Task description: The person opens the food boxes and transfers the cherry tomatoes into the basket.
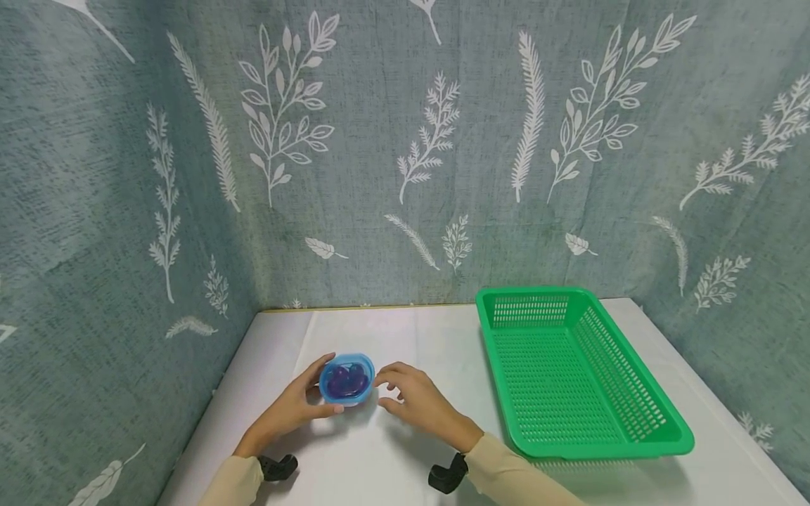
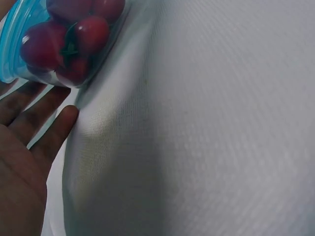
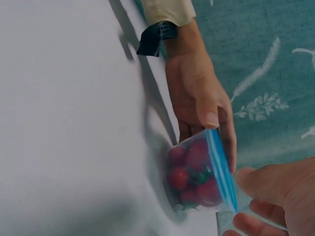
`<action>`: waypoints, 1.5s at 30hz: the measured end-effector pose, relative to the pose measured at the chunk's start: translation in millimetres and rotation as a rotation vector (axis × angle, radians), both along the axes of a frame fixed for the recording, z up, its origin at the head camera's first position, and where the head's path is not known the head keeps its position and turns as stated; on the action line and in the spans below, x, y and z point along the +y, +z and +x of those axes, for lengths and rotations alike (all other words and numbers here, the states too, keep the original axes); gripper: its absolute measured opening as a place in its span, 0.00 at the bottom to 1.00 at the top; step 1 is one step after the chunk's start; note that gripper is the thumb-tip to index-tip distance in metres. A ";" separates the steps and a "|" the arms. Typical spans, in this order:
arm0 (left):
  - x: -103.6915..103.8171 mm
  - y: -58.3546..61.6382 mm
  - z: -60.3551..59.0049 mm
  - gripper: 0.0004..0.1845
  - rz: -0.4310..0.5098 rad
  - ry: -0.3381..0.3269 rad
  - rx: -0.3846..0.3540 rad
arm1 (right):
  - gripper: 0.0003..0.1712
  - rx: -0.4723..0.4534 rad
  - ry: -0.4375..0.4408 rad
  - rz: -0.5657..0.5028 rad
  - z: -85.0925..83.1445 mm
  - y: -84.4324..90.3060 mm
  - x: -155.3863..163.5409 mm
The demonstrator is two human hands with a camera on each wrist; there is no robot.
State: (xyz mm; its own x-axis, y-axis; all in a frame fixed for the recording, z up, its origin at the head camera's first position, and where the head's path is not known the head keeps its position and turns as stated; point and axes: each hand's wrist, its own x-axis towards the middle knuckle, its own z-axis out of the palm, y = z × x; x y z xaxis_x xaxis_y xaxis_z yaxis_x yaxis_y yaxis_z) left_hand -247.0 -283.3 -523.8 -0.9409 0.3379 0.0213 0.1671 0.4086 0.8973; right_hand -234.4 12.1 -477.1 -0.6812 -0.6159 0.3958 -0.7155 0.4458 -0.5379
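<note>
A small clear plastic container with a blue lid is held a little above the white table. Through its walls show several round red fruits that look like small tomatoes, with a bit of green among them. My left hand grips the container from the left, thumb at the near edge of the lid and fingers round the far side. At the lid's right edge are the fingertips of my right hand, loosely bent; whether they touch it I cannot tell.
To the right, a large green plastic basket with slotted walls stands on the white table. Grey-green cloth with white leaf prints hangs behind the table and along both sides. A dark band sits on each wrist.
</note>
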 end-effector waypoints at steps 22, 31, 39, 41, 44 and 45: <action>-1.3 -0.2 -1.3 0.56 0.045 -0.034 -0.068 | 0.14 0.177 0.037 0.164 -10.1 -18.5 -22.1; -1.4 0.1 -3.2 0.57 0.058 -0.061 -0.085 | 0.12 0.240 0.025 0.170 -11.0 -16.5 -26.6; -1.2 0.0 -5.2 0.55 0.066 -0.051 -0.094 | 0.09 0.337 0.020 0.202 -12.3 -20.5 -32.7; -1.0 0.2 -5.5 0.55 0.071 -0.056 -0.093 | 0.09 0.361 0.011 0.210 -12.6 -22.0 -34.3; -1.1 0.2 -5.3 0.56 0.076 -0.067 -0.089 | 0.08 0.393 -0.002 0.218 -12.3 -23.7 -35.5; -1.0 0.0 -5.3 0.56 0.071 -0.068 -0.083 | 0.08 0.403 -0.006 0.221 -12.1 -23.9 -35.8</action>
